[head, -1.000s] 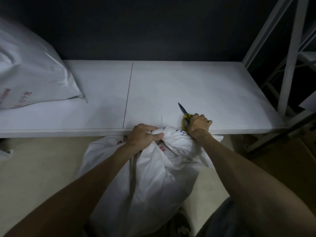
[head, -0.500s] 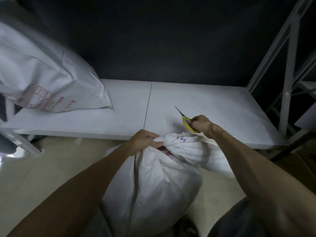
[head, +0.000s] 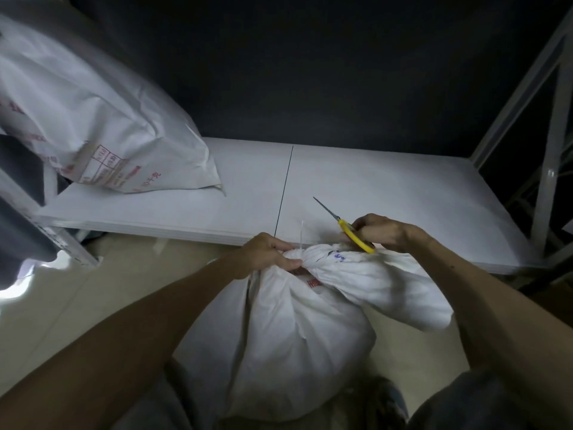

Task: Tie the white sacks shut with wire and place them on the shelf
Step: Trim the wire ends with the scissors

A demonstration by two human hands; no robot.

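Shelf (head: 387, 193): smooth, flat white board in two panels with a dark seam, bearing at its left end a plump shelved sack (head: 93, 119) of crinkled white woven plastic with red print. Floor sack (head: 294, 352): same material, rounded, standing on the pale floor against the shelf's front edge, neck twisted ropelike. Left grip (head: 263, 252) clenches that neck; right grip (head: 381, 231) is curled round yellow-handled scissors (head: 350, 231) with slim blades together, and a thin pale wire (head: 301, 240) rises from the neck.
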